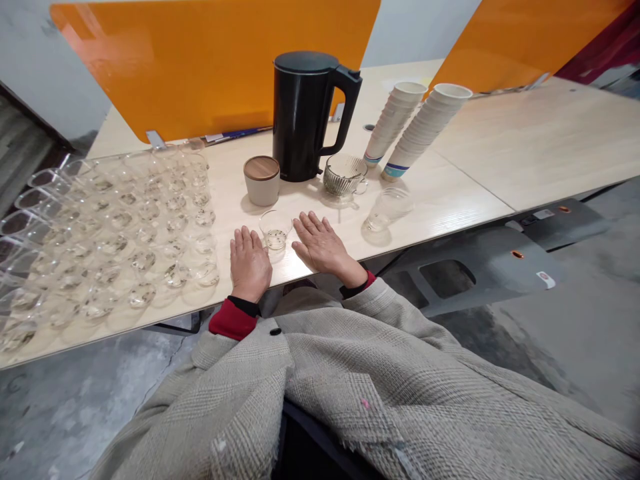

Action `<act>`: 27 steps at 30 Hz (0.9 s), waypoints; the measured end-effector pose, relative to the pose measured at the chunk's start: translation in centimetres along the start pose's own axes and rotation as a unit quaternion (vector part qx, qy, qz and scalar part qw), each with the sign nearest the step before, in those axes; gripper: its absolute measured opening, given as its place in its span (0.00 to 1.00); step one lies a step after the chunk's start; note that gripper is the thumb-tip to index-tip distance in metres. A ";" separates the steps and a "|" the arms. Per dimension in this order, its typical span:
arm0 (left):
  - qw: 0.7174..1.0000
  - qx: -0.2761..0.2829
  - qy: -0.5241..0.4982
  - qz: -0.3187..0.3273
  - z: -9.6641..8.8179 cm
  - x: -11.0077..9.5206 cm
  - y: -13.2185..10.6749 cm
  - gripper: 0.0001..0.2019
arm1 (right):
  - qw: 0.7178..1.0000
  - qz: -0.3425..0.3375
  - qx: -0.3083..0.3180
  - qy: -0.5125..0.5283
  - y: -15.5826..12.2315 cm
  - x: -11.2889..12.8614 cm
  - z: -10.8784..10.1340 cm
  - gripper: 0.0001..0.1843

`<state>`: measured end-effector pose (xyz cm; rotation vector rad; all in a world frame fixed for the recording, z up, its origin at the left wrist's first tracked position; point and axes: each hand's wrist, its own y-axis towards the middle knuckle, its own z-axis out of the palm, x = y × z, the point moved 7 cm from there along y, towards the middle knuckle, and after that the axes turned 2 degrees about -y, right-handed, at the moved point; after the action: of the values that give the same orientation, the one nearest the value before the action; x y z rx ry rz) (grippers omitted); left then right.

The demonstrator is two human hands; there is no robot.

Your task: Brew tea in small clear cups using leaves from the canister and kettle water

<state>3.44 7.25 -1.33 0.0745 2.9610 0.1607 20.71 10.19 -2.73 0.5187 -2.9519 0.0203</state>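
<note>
Both palms rest flat at the table's front edge, one on each side of a clear plastic cup (276,235) with dark bits like tea leaves at its bottom. My left hand (251,265), fingers stretched out, lies left of that cup and holds nothing. On the cup's right, my right hand (324,247) is also flat and holds nothing. Behind them stand a grey canister (263,187) with a wooden lid and a ribbed glass cup (345,179) holding dark bits. Clear stacked plastic cups (387,213) lie tilted to the right.
Rows of clear plastic cups (120,247) with dark bits fill the table's left part. A black electric kettle (300,117) stands at the back. Two leaning stacks of paper cups (397,123) are right of it. An orange partition (215,67) borders the table (480,173).
</note>
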 end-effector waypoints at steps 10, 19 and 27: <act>1.000 0.000 -0.008 -0.001 -0.1 -0.1 0.0 0.29 | 1.000 -0.003 -0.001 0.008 0.1 -0.1 0.1 0.39; 1.000 -0.004 -0.011 0.001 0.1 0.1 0.0 0.29 | 1.000 -0.005 0.003 0.005 0.0 0.0 0.0 0.40; 1.000 -0.014 -0.010 0.006 0.2 0.2 0.0 0.29 | 1.000 -0.006 -0.009 0.009 0.0 0.0 -0.1 0.39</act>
<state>3.26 7.26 -1.54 0.0907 2.9371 0.2016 20.71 10.15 -2.67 0.5316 -2.9282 -0.0018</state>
